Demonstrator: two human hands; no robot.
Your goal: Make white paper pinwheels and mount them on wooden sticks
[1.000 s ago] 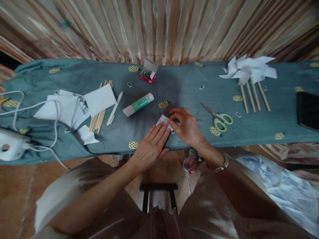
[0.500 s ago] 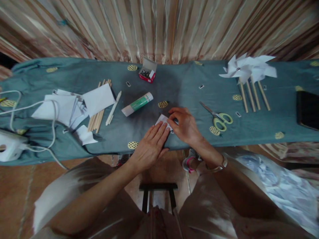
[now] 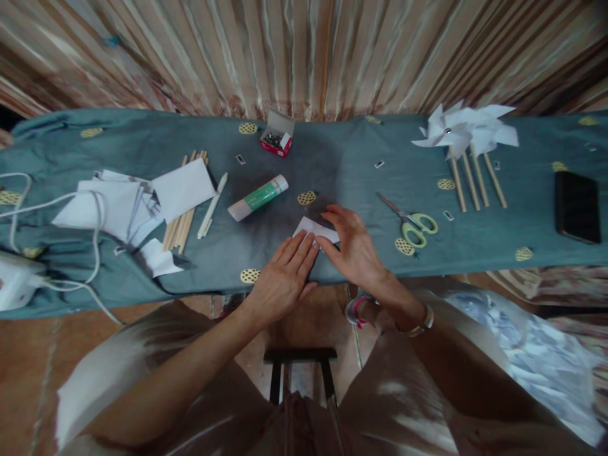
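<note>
A small folded piece of white paper (image 3: 314, 227) lies on the cloth in front of me, partly covered by my fingers. My left hand (image 3: 284, 272) rests flat on its near left part, fingers stretched out. At the paper's right side is my right hand (image 3: 355, 247), with thumb and index finger apart and the thumb touching the near edge. Just beyond the paper lies a green and white glue stick (image 3: 259, 197). Scissors with light green handles (image 3: 411, 225) lie to the right of my right hand.
An open red box of metal pins (image 3: 277, 142) stands at the back. Leftward are wooden sticks (image 3: 179, 231), a white pen (image 3: 213, 206), paper sheets (image 3: 104, 206) and a white power strip with cables (image 3: 19, 282). Rightward lie paper pinwheels (image 3: 468, 130) and a black phone (image 3: 577, 206).
My right hand's thumb and index finger have spread farther apart, and more of the paper's right side shows. My left hand still presses on the paper. The view has shifted slightly.
</note>
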